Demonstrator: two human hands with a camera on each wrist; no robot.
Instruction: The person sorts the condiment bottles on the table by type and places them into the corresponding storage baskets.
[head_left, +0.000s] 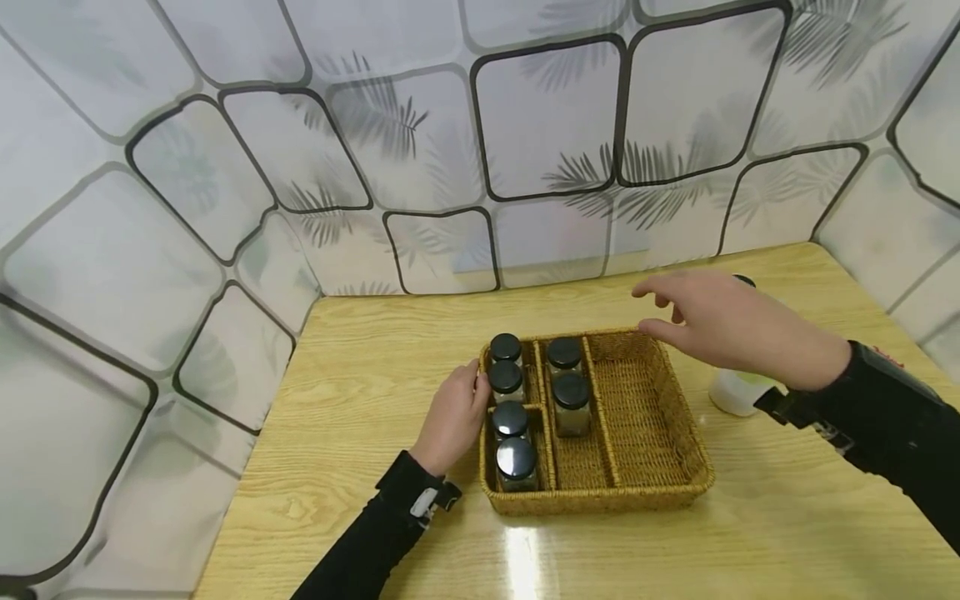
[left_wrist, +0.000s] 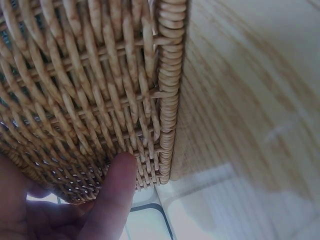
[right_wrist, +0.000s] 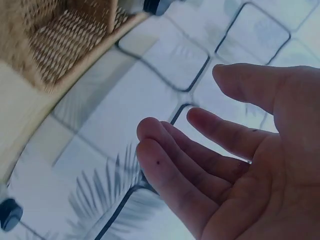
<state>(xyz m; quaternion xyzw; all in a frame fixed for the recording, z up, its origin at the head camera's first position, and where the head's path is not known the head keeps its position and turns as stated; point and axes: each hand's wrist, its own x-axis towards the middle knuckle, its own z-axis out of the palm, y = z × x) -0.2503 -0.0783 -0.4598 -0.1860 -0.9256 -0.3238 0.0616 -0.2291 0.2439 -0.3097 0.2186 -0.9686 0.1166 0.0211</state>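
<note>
A wicker basket point(head_left: 600, 500) with dividers stands on the table. My left hand point(head_left: 453, 417) grips its left side; in the left wrist view a finger point(left_wrist: 117, 192) lies against the woven outer wall point(left_wrist: 100, 95). Jars with black lids stand in the left compartments, such as a front jar point(head_left: 516, 462), and two more, one a jar point(head_left: 572, 404), stand in the middle one. The right compartment point(head_left: 637, 417) is bare. Above the basket's back right corner hovers my right hand point(head_left: 727, 321), fingers loosely bent, holding nothing. The right wrist view shows its empty palm point(right_wrist: 240, 190).
Right of the basket, partly hidden under my right arm, stands a jar with white contents point(head_left: 735, 392). A black lid point(head_left: 744, 280) shows just behind that hand. Patterned fabric walls point(head_left: 547, 125) enclose the wooden table point(head_left: 360, 375) at the back and sides.
</note>
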